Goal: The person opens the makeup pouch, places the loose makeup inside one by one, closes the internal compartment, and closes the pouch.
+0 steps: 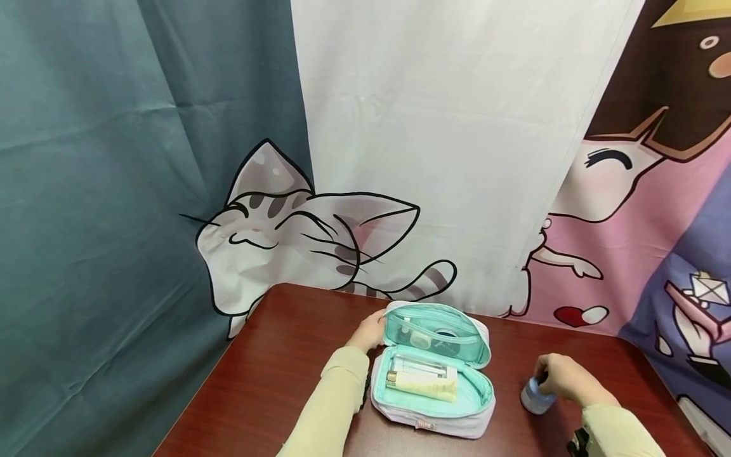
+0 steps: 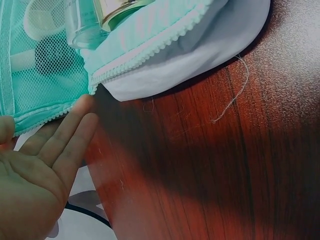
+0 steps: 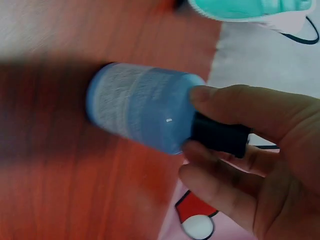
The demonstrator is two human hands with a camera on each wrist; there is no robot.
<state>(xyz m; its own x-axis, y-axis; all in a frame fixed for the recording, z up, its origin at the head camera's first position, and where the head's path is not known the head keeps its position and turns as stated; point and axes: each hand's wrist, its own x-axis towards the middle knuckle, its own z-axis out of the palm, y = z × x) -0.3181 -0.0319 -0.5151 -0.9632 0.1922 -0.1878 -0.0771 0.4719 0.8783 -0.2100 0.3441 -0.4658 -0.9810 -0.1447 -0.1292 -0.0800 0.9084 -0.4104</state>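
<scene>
Blue bottle (image 3: 142, 107): just one, off to the right of the case and well clear of it, over the table; I can't tell whether its base touches down.
Black cap (image 3: 220, 134): one, pinched in my right hand (image 1: 571, 379), thumb at the bottle's shoulder, fingertips opposite.
Feel: I judge it rigid and fairly light, the smooth round sides likely slippery, perhaps breakable if it is glass. The narrow cap and neck suit a pinch; the body would give me a fuller grip.
Case (image 1: 457, 428): one, soft and padded by its look, unfolded, with teal lining; I'd expect its walls to give when pressed.
Flap (image 1: 436, 311): one, raised; my left hand (image 1: 370, 331) has its left edge between thumb and fingers, a good place to steady it.
Mesh pocket (image 1: 459, 349): one, inside the flap, at least two items behind it, too veiled to count surely.
Cream tube (image 1: 428, 386): one, gold-ended, lying in the base, probably squeezable.
Clear container (image 1: 419, 365): one, beside the tube.
Table (image 1: 274, 374): one, reddish-brown, under everything.
Printed cloth (image 1: 422, 114): behind the table, one cat drawn on it.
</scene>
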